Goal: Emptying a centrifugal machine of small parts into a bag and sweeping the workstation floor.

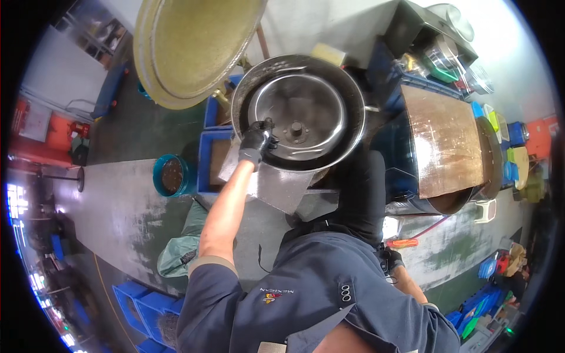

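Note:
My left hand [258, 141], in a black glove, reaches over the near left side of a round metal tub [359, 129]. Its fingers are curled at the edge of a shiny dark pan [312, 109] inside, which has a short post [296, 128] at its middle. Whether the fingers pinch anything small does not show. Low beside my right hip is my right hand [389, 259], also in a dark glove. Its fingers are partly hidden by my clothing, so its grip is unclear. Just beyond it lies an orange-red handle-shaped object [402, 243].
A large yellowish round lid [200, 47] stands raised at the tub's far left. Blue crates [206, 144] and a teal bucket [170, 175] are on the left. To the right, a brown sheet [444, 141] covers a large drum. Below the tub a grey metal plate [281, 187] slopes down.

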{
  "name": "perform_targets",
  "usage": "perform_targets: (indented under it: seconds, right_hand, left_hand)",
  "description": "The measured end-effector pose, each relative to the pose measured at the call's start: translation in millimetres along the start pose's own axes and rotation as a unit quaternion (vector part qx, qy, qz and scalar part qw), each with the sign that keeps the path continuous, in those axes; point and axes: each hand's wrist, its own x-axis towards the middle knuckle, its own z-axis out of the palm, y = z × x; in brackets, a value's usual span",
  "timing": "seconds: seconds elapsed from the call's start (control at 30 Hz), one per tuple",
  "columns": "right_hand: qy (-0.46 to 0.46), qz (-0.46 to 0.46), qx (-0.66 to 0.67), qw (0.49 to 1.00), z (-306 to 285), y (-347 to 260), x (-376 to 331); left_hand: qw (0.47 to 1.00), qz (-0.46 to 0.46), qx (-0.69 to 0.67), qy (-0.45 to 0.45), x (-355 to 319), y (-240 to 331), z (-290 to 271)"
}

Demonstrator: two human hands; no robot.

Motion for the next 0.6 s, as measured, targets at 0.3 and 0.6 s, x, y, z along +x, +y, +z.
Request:
perform_targets:
  seconds: [0.3, 0.6]
  right_hand:
    - [-0.021, 0.023, 0.129, 0.991, -51.1, -71.3, 30.3]
    - [0.039, 0.125, 0.065, 0.989, -54.9, -100.8, 48.3]
  left_hand:
    - [0.958, 0.080, 0.264, 0.078, 91.9, -14.8, -0.4]
    - [0.716, 0.168, 0.658, 0.159, 178.9, 69.8, 26.5]
